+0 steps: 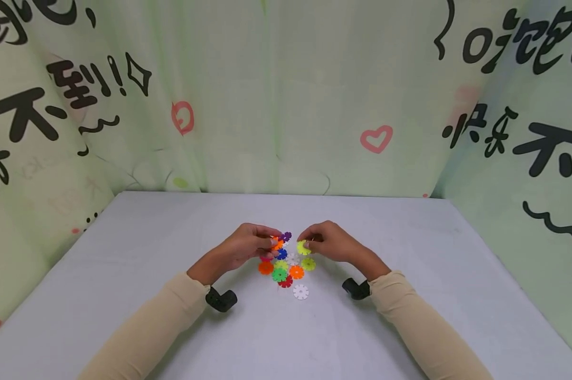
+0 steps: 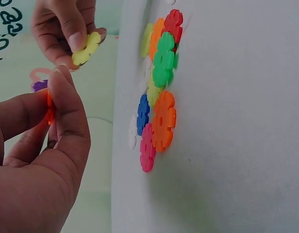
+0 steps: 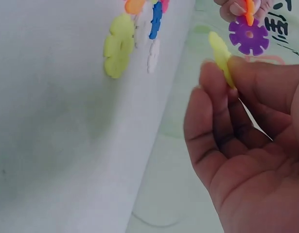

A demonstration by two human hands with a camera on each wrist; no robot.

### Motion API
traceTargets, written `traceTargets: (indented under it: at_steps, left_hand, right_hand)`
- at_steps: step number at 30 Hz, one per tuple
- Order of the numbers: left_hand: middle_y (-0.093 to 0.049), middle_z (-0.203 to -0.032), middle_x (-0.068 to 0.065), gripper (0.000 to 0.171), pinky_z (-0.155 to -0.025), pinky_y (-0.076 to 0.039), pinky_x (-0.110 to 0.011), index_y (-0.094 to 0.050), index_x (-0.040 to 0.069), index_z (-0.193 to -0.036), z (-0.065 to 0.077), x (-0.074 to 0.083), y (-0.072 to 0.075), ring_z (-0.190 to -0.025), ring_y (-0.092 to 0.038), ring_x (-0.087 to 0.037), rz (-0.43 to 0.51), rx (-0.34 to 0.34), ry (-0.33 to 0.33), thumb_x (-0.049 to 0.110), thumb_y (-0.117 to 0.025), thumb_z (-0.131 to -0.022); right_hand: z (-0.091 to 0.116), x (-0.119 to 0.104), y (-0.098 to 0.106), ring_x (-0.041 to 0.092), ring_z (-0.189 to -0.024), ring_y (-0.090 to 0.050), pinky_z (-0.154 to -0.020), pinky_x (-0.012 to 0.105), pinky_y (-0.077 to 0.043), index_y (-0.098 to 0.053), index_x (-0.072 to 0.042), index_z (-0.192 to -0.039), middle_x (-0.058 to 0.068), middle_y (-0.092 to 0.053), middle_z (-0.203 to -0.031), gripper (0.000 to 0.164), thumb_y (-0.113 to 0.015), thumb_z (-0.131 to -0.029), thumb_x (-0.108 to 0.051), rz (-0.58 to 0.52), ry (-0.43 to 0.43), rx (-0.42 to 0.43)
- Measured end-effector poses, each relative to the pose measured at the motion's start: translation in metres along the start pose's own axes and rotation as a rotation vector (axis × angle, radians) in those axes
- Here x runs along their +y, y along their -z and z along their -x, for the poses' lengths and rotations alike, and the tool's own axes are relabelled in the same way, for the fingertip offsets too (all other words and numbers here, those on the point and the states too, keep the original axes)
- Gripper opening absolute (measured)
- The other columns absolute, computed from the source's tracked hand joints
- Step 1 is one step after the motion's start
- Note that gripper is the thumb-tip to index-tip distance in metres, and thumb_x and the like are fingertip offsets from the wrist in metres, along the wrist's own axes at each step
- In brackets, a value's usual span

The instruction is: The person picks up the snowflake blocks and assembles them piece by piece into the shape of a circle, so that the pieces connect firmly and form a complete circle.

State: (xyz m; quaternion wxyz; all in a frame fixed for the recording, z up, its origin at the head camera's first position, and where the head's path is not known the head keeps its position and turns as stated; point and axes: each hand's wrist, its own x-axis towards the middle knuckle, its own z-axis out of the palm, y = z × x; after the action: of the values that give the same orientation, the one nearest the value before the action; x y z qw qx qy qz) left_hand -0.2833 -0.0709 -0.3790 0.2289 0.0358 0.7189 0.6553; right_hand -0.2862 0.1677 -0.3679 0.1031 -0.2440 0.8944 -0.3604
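Note:
My left hand [image 1: 244,246] pinches an orange notched plastic flower disc [image 2: 50,109] between thumb and fingers, above the table. A purple flower disc [image 3: 249,37] is joined to the orange one and sticks out past the fingertips toward the right hand. Between the right thumb and fingertips, my right hand [image 1: 332,241] pinches a yellow flower disc [image 3: 221,57]. The yellow disc is apart from the purple one. Just below both hands lies a loose cluster of similar discs, among them a green one [image 1: 279,274], a blue one [image 2: 143,115] and a pink one [image 2: 148,148].
The discs lie on a white-covered table [image 1: 171,338]. A white disc [image 1: 301,292] is nearest to me, beside a red one [image 1: 286,283]. Another yellow disc [image 3: 119,46] lies under the right hand. A pale printed curtain [image 1: 286,95] stands around the table's far edge and sides.

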Motion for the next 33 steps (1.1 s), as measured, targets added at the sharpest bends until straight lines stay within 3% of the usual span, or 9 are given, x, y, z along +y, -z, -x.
traceTargets:
  at_steps: [8, 21, 33]
  left_hand:
    - [-0.066, -0.107, -0.014, 0.028, -0.079, -0.055, -0.031, -0.065, 0.001, -0.122, -0.002, -0.003, -0.001, -0.078, -0.064, -0.022, -0.024, -0.037, -0.017, 0.003, -0.060, -0.095]
    - [-0.068, -0.105, -0.013, 0.027, -0.078, -0.055, -0.031, -0.065, 0.000, -0.122, 0.000, -0.003, -0.007, -0.076, -0.064, -0.021, -0.033, -0.048, -0.037, 0.003, -0.060, -0.095]
    - [-0.067, -0.105, -0.013, 0.027, -0.080, -0.055, -0.031, -0.065, 0.000, -0.122, -0.004, -0.003, -0.007, -0.077, -0.067, -0.021, -0.023, 0.011, -0.084, 0.004, -0.060, -0.095]
  right_hand:
    - [-0.003, -0.007, 0.004, 0.027, -0.080, -0.065, -0.073, 0.032, -0.055, -0.069, -0.001, -0.111, 0.008, -0.067, -0.098, 0.018, -0.062, -0.094, -0.005, -0.083, -0.045, 0.164]
    - [-0.006, -0.015, -0.002, 0.034, -0.081, -0.066, -0.072, 0.031, -0.056, -0.068, 0.001, -0.111, 0.010, -0.068, -0.096, 0.019, -0.064, -0.093, -0.006, -0.231, -0.090, 0.232]
    - [-0.006, -0.012, -0.004, 0.036, -0.082, -0.067, -0.072, 0.031, -0.056, -0.066, 0.000, -0.117, 0.009, -0.070, -0.092, 0.024, -0.063, -0.094, -0.007, -0.289, -0.131, 0.229]
